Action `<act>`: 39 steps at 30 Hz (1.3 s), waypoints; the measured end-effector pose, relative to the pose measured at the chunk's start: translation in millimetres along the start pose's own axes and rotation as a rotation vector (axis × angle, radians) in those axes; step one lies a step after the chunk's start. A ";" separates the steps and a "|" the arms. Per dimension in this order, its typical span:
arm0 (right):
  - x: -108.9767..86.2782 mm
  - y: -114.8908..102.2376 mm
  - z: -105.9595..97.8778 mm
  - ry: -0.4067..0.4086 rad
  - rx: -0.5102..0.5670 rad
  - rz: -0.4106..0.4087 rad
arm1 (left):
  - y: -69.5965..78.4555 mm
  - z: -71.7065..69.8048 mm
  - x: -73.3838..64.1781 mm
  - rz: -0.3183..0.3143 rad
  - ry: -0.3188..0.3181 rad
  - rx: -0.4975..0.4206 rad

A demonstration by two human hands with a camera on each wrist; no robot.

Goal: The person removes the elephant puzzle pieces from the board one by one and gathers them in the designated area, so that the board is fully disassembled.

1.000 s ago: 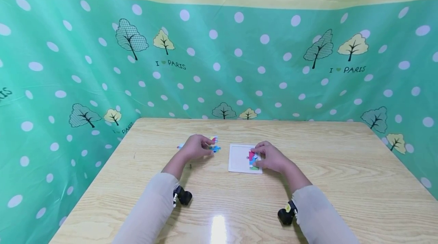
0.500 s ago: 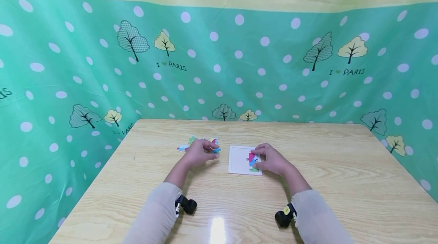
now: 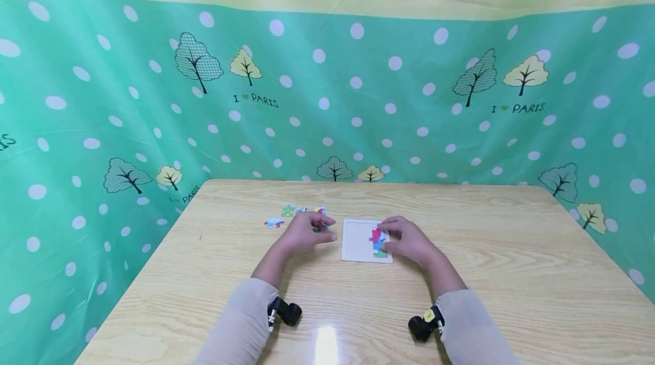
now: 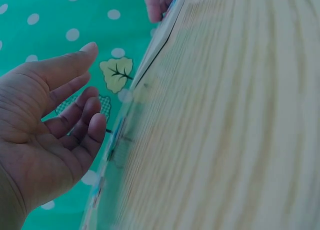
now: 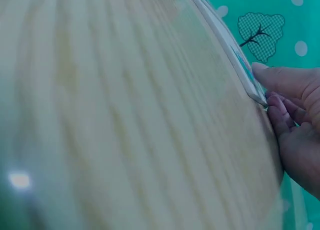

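Observation:
In the head view a white square puzzle board (image 3: 356, 244) lies on the table, with joined red, blue and green jigsaw pieces (image 3: 377, 236) along its right side. My right hand (image 3: 410, 244) holds the board at its right edge, fingertips over those pieces. The right wrist view has the thumb (image 5: 280, 78) on top of the board (image 5: 235, 52) and the other fingers curled by its edge. My left hand (image 3: 303, 233) hovers just left of the board, thumb and fingers apart. In the left wrist view that hand (image 4: 47, 117) is loosely curved with no piece showing in it.
Several loose jigsaw pieces lie behind the left hand: a green one (image 3: 287, 211), a white and blue one (image 3: 274, 222) and a yellow and red one (image 3: 319, 210). A green dotted cloth (image 3: 327, 98) hangs behind the wooden table (image 3: 327, 291). Each wrist carries a black camera.
My left hand has moved right and slightly nearer, toward the board, uncovering loose pieces behind it. The blue piece at its fingertips is now hidden. My right hand has stayed on the board.

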State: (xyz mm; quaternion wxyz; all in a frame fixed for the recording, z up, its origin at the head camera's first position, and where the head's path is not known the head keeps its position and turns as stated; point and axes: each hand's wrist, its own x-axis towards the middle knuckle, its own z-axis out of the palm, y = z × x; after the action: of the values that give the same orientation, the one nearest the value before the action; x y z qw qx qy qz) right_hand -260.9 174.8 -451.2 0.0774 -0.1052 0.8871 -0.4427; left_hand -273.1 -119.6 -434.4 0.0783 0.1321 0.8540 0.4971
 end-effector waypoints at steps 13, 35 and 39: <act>-1.0 10.8 -4.2 0.165 0.220 0.068 | 10.3 13.9 6.9 0.033 -0.018 0.006; -3.7 13.1 -3.1 0.111 0.135 0.012 | 30.6 37.3 34.0 -0.019 -0.089 0.021; -3.5 11.5 -2.9 0.084 0.093 -0.002 | 32.7 42.0 39.4 -0.039 -0.104 0.010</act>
State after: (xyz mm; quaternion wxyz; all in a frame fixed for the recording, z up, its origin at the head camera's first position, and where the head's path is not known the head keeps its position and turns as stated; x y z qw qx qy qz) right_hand -259.5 184.6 -458.5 0.0444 -0.0838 0.8679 -0.4876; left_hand -294.6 -57.5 -426.8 0.1317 0.1414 0.8537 0.4836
